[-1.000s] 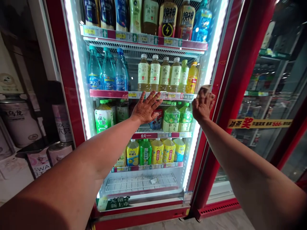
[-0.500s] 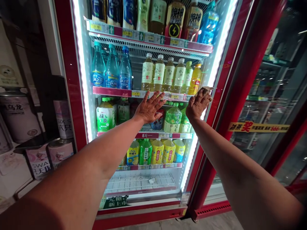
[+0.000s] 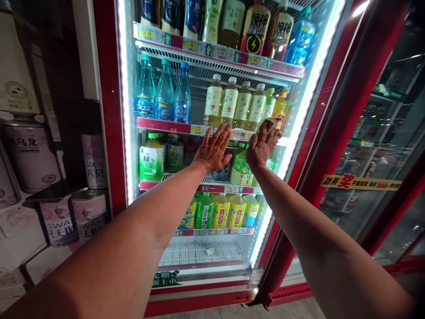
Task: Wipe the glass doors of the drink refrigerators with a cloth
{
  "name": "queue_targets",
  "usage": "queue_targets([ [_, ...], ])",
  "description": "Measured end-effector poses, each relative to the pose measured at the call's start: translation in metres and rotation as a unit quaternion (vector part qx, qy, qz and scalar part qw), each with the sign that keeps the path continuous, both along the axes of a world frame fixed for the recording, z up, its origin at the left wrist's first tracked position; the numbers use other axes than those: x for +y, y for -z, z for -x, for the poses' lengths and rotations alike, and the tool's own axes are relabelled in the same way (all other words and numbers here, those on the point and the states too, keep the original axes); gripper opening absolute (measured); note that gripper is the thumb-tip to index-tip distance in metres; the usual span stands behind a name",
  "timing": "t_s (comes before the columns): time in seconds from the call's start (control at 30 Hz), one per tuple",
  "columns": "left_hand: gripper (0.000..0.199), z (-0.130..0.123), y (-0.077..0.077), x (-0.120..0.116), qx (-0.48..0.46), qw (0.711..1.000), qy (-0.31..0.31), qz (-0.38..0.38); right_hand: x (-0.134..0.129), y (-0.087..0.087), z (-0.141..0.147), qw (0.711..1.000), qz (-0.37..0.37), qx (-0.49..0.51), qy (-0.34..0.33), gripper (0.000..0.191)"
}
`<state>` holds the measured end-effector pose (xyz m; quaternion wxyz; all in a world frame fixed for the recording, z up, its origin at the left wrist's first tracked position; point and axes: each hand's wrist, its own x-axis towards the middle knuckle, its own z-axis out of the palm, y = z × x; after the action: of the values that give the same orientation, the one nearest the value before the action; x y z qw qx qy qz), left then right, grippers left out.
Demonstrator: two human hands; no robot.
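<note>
Both arms reach toward the glass front of a red-framed drinks cooler (image 3: 113,110). Flat against the glass, fingers spread, my left hand (image 3: 213,149) holds nothing; it covers part of the shelf below the pale tea bottles (image 3: 244,106). My right hand (image 3: 263,144) presses a crumpled brownish cloth (image 3: 274,125) to the glass, in front of the yellow bottle (image 3: 280,104) and the green-capped one. Behind the glass, green tea bottles (image 3: 151,157) stand on the shelf at hand height.
Blue bottles (image 3: 163,95) stand on the upper left shelf and yellow drinks (image 3: 221,212) lower down. Pink cans (image 3: 89,208) and boxes are stacked at the left. Another red-framed cooler (image 3: 332,133) is at the right, with a yellow strip (image 3: 361,182) across it.
My right hand and the cloth have moved left over the glass, closer to my left hand. My left hand has turned slightly, its thumb now lower. The view has shifted a little.
</note>
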<state>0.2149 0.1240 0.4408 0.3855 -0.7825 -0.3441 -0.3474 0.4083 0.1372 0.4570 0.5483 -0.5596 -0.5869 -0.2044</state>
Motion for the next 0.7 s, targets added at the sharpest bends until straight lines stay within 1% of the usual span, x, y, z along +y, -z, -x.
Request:
queue_targets([
  [0.1, 0.078, 0.0, -0.002, -0.004, -0.037, 0.999, -0.022, 0.006, -0.008, 0.003, 0.024, 0.991, 0.015, -0.134, -0.02, 0.067],
  [0.17, 0.076, -0.001, -0.003, -0.005, -0.055, 0.998, -0.03, 0.011, -0.011, 0.005, 0.028, 0.979, 0.018, -0.2, -0.022, 0.066],
  [0.23, 0.073, -0.001, -0.003, -0.004, -0.065, 0.997, -0.026, 0.013, -0.01, 0.004, 0.026, 0.979, 0.018, -0.201, -0.01, 0.066],
  [0.33, 0.064, 0.001, -0.005, 0.001, -0.084, 0.996, -0.004, 0.011, -0.002, 0.0, 0.026, 0.994, 0.006, -0.103, 0.018, 0.068],
  [0.4, 0.063, 0.005, -0.007, 0.003, -0.09, 0.996, 0.012, 0.013, 0.001, -0.001, 0.035, 0.998, -0.005, -0.062, 0.022, 0.07],
  [0.43, 0.063, 0.008, -0.009, 0.003, -0.086, 0.996, 0.017, 0.017, 0.001, 0.0, 0.042, 0.997, -0.004, -0.076, 0.014, 0.07],
  [0.5, 0.062, 0.016, -0.014, 0.0, -0.06, 0.998, 0.018, 0.028, -0.004, 0.002, 0.053, 0.989, 0.008, -0.147, -0.013, 0.068],
  [0.57, 0.061, 0.027, -0.018, -0.005, -0.021, 0.999, 0.009, 0.04, -0.013, 0.003, 0.058, 0.974, 0.023, -0.221, -0.036, 0.065],
  [0.6, 0.061, 0.033, -0.02, -0.008, -0.003, 0.999, 0.003, 0.044, -0.017, 0.002, 0.057, 0.969, 0.027, -0.242, -0.041, 0.064],
  [0.63, 0.061, 0.039, -0.022, -0.011, 0.013, 0.999, -0.004, 0.046, -0.02, 0.0, 0.055, 0.968, 0.029, -0.245, -0.042, 0.063],
  [0.7, 0.062, 0.054, -0.023, -0.015, 0.034, 0.998, -0.018, 0.046, -0.023, -0.006, 0.053, 0.978, 0.034, -0.205, -0.034, 0.063],
])
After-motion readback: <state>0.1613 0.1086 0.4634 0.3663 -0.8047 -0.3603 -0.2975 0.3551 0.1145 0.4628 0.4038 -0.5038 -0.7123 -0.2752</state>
